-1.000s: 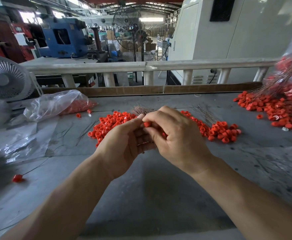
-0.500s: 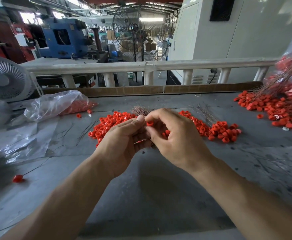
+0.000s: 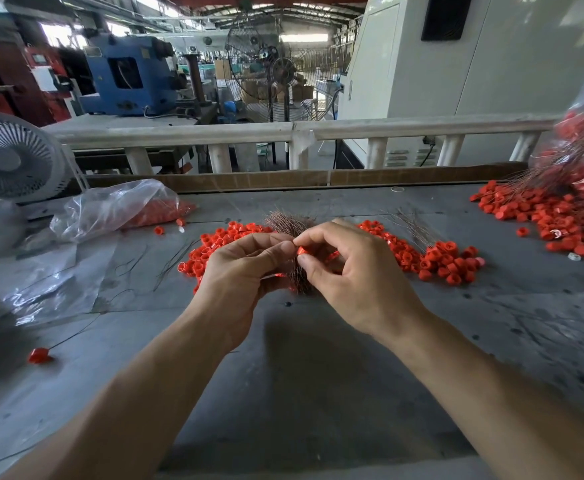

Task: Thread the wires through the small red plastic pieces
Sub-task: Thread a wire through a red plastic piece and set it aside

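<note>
Worktop (image 3: 318, 375) first: a broad, flat slab of scuffed grey board, matte and scratched, set low enough that both forearms reach across it and the stock lies within easy reach. Crumpled clear plastic bags (image 3: 110, 209) slump at its left side, thin and glossy, one with red parts showing inside. Heaps of small red plastic pieces (image 3: 446, 261) are spread behind the hands, and a bigger heap of finished pieces (image 3: 560, 216) with wire tails sticking out lies at the far right, well apart, probably to keep done work out of the raw supply. The pieces look like short, hard, ring-shaped caps with a smooth sheen.

Left hand (image 3: 242, 268) is curled round a bundle of wires (image 3: 288, 225), thin, stiff, reddish-brown strands that fan out above the fist like a brush; gripping them upright likely presents one tip at a time. Right hand (image 3: 346, 271) pinches a single red piece (image 3: 301, 251) between thumb and forefinger, right against the left fingertips, so hole and wire tip meet at close range. Whether a wire has entered the hole is too small to tell. One threaded piece (image 3: 39, 355) lies alone at the near left.
</note>
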`<state>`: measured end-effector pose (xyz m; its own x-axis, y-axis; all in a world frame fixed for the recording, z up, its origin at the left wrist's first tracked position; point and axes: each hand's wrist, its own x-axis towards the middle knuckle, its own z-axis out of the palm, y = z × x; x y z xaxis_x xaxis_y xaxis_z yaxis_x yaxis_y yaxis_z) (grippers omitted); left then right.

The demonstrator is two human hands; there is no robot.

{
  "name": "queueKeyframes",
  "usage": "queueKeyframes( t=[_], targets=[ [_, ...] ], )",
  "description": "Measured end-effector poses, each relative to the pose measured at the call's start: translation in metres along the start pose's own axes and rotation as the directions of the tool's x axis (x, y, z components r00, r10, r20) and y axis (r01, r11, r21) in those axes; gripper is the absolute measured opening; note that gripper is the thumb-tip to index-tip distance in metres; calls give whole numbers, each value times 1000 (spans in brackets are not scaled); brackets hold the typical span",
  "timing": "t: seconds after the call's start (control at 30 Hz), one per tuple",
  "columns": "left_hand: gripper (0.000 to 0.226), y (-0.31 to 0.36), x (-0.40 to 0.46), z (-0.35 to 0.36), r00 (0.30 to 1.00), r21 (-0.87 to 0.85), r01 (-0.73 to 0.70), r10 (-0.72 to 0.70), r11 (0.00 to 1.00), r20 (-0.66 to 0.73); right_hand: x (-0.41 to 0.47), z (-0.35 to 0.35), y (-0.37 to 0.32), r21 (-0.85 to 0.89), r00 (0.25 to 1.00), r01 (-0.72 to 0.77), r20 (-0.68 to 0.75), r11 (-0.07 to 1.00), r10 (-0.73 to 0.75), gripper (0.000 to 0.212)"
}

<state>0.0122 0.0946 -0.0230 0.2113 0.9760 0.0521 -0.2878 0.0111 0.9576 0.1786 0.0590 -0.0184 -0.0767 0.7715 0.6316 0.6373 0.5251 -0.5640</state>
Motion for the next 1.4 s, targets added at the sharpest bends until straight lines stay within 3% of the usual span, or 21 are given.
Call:
queueKeyframes(
  t=[0.27,0.6,0.77,0.9,1.0,1.13,1.4],
  targets=[
    [17,1,3,-4,994,-39,-10,5,999,-108,-1,0,1,127,995,-97,30,987,94,15],
    [1,1,7,-8,990,-77,-24,13,997,-140,0,-3,5,77,994,-82,78,994,76,15],
    [5,0,7,-9,990,-88,-16,3,996,-144,0,-4,6,1,997,-42,70,999,42,15],
    [12,-1,9,-10,985,-18,-29,26,999,-169,5,-14,17,-204,997,-77,15,976,82,14],
    [12,-2,9,-12,975,104,-46,67,994,-212,12,-32,33,-366,979,-203,-105,908,177,13],
    [15,-2,8,-10,969,266,-87,143,960,-200,17,-62,55,-497,885,-464,-285,733,368,15],
    [21,-9,12,-14,962,526,-115,227,843,-153,14,-98,78,-548,709,-680,-318,488,630,18]
  ],
)
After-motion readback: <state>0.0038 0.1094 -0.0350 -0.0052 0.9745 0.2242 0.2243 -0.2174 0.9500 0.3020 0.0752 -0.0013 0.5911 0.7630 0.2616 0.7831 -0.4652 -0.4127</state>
